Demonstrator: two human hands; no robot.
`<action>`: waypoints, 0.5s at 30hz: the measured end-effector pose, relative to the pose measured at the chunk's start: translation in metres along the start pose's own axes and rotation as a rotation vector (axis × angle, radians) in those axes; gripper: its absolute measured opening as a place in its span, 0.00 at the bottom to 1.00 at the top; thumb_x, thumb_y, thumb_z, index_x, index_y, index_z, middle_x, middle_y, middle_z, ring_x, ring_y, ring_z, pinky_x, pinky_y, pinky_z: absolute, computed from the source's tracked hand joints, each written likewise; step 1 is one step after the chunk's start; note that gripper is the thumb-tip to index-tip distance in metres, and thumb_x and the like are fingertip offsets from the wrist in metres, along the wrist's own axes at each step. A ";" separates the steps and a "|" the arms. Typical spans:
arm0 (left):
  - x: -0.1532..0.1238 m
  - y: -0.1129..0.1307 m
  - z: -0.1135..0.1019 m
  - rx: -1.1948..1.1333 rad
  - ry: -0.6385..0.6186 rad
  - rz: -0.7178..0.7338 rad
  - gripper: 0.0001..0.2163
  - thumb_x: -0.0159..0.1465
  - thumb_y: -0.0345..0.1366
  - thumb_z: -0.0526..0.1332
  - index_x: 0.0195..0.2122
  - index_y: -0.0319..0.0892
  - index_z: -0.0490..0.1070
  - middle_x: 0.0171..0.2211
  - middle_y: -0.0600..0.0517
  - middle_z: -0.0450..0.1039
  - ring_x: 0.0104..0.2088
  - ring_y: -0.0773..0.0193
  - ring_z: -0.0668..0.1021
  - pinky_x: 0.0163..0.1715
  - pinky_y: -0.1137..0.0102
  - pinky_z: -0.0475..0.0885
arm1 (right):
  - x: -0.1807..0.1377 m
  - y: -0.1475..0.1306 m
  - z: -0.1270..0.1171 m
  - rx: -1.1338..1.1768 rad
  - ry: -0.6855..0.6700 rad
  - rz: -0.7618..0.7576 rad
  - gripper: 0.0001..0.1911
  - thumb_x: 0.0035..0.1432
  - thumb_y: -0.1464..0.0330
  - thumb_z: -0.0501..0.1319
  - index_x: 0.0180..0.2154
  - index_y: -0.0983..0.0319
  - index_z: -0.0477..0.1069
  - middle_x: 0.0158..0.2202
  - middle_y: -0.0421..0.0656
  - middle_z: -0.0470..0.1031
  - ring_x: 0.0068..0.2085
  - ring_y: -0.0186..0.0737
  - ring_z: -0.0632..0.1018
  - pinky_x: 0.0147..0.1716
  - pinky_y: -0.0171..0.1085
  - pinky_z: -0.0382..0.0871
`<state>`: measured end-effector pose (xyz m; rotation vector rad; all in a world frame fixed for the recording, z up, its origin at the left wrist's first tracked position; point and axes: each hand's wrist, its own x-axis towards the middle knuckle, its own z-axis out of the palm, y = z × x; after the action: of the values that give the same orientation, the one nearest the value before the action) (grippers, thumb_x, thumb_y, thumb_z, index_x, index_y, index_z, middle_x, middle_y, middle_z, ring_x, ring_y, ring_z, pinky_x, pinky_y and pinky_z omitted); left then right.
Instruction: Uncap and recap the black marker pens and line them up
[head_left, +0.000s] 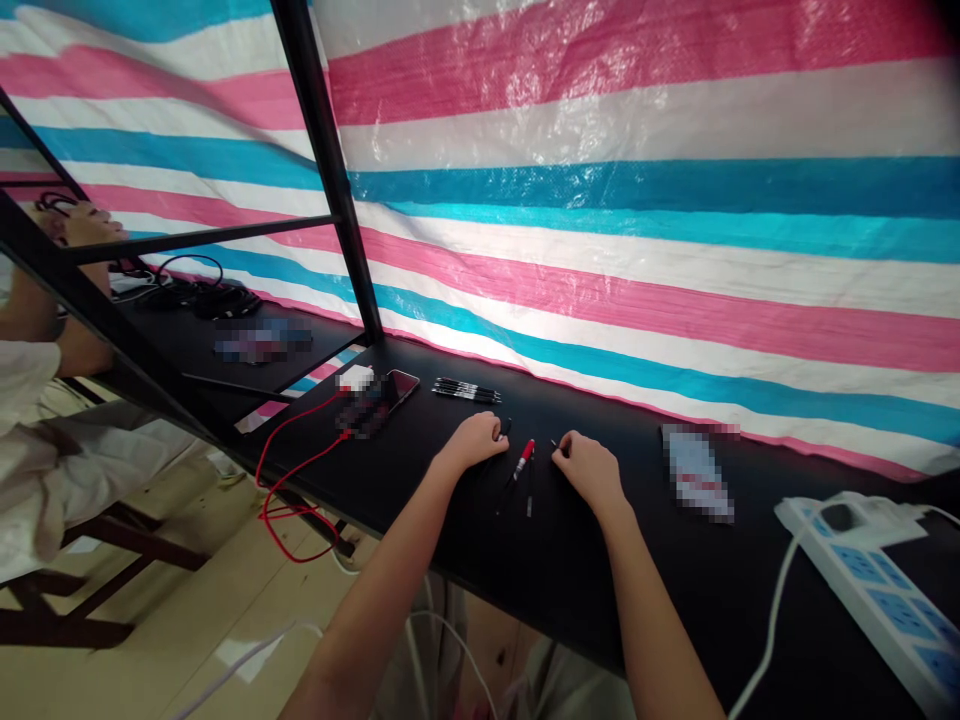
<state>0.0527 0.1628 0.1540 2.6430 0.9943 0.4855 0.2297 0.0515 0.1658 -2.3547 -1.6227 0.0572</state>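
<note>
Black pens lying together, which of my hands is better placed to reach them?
Probably your left hand: it's nearer the black pens, though seemingly holding a dark piece; your right hand is farther off, seemingly also occupied.

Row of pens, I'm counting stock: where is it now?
In the head view, the row of pens lies near the centre, right of the phone and beyond the left hand.

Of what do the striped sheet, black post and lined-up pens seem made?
Striped sheet: probably plastic, glossy, since it wrinkles and throws glare. Black post: likely painted metal, fairly matte, being slim and straight. Lined-up pens: perhaps plastic, dark with pale bands; finish unclear.
</note>
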 end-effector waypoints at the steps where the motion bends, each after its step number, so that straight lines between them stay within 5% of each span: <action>1: 0.000 0.000 0.000 -0.011 0.009 -0.001 0.09 0.55 0.38 0.54 0.21 0.41 0.61 0.26 0.53 0.65 0.26 0.66 0.68 0.25 0.72 0.60 | 0.000 0.003 0.000 -0.015 0.011 0.025 0.05 0.51 0.66 0.54 0.30 0.60 0.66 0.29 0.44 0.72 0.31 0.40 0.72 0.25 0.34 0.53; 9: -0.001 0.008 -0.004 -0.098 0.013 -0.021 0.10 0.60 0.41 0.51 0.28 0.42 0.64 0.24 0.55 0.66 0.25 0.67 0.69 0.23 0.73 0.58 | 0.002 0.014 0.002 0.106 -0.038 0.028 0.03 0.50 0.68 0.54 0.28 0.61 0.64 0.29 0.44 0.70 0.28 0.38 0.70 0.24 0.34 0.54; 15: 0.000 0.016 -0.007 -0.008 0.145 0.066 0.11 0.64 0.41 0.48 0.34 0.43 0.66 0.31 0.53 0.70 0.33 0.65 0.71 0.32 0.72 0.62 | 0.013 0.010 0.004 1.049 0.066 0.139 0.10 0.47 0.60 0.57 0.26 0.61 0.64 0.16 0.34 0.58 0.17 0.29 0.60 0.17 0.30 0.50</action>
<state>0.0594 0.1525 0.1663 2.6711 0.9457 0.7030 0.2427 0.0606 0.1608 -1.5915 -0.9874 0.6682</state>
